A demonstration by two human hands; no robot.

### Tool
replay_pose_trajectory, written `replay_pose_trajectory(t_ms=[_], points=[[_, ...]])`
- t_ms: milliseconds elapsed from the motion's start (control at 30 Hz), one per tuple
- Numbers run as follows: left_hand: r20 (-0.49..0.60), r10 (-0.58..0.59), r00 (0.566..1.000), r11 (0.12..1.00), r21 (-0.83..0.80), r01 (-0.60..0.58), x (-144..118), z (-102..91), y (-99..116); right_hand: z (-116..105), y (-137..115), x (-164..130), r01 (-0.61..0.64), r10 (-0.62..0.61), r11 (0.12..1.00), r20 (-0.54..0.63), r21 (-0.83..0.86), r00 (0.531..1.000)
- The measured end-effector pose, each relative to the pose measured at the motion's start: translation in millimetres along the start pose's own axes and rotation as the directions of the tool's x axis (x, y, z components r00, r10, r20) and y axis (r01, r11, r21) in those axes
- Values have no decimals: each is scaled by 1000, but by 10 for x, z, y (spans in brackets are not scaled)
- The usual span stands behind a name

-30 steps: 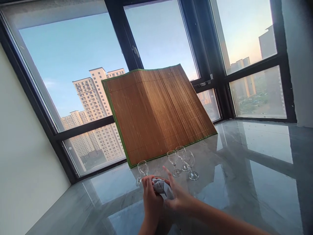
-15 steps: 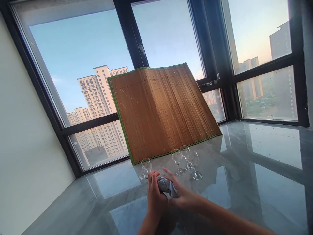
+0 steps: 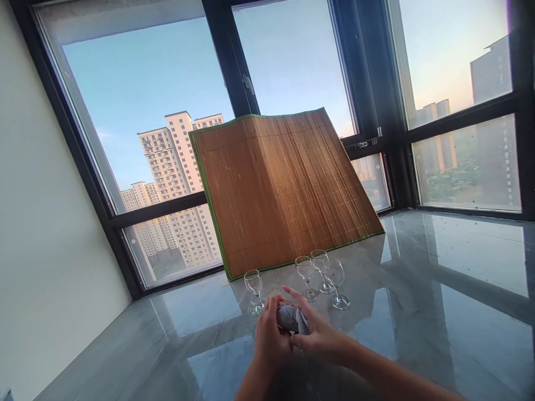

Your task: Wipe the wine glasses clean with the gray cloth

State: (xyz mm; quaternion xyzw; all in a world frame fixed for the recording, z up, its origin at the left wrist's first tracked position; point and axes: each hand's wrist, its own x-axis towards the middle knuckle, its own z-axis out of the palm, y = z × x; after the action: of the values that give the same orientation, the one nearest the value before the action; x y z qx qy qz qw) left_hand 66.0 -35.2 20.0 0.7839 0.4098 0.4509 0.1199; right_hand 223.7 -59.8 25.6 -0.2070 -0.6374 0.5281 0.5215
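Observation:
Low in the middle of the view, my left hand [image 3: 270,334] is closed around a wine glass [image 3: 279,316], mostly covered by fingers and cloth. A grey cloth [image 3: 289,317] is bunched in and against its bowl. My right hand [image 3: 317,332] grips that cloth from the right, thumb below and forefinger stretched over the top. The stem and foot of the held glass are hidden. Just beyond my left hand stands one upright wine glass [image 3: 253,284]. Three more, a near glass [image 3: 335,274], a middle glass [image 3: 304,271] and a far glass [image 3: 320,260], stand close together beyond my right hand.
A brown slatted mat [image 3: 276,189] with green edging leans against the dark window frame [image 3: 234,61] behind the glasses. Everything rests on a glossy grey marbled surface [image 3: 188,340] with bright reflections. A white wall [image 3: 45,223] rises at left.
Both hands have shifted slightly in view with the held glass and cloth, and the cloth has turned a little between them. The whole scene sits a bit further right. The standing glasses stay put.

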Motion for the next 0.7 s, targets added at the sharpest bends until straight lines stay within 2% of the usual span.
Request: replay_pose_trajectory(t_ms=[167, 267, 400, 567, 700], points=[[30, 1, 1000, 997, 78, -3, -25, -75, -13, -14, -92, 2, -74, 73, 997, -15, -23, 997], [32, 2, 999, 983, 185, -8, -44, -76, -64, -33, -172, 1, -67, 65, 997, -41, -45, 997], [5, 74, 997, 945, 319, -72, -24, -56, -123, -45, -228, -2, -62, 52, 988, -77, -138, 996], [0, 57, 998, 945, 322, -54, 17, -47, -149, -26, -219, -14, -45, 26, 967, -78, -249, 997], [-47, 1, 999, 948, 317, 14, 33, -20, -154, 20, -200, -26, -40, -8, 940, -140, -338, 990]])
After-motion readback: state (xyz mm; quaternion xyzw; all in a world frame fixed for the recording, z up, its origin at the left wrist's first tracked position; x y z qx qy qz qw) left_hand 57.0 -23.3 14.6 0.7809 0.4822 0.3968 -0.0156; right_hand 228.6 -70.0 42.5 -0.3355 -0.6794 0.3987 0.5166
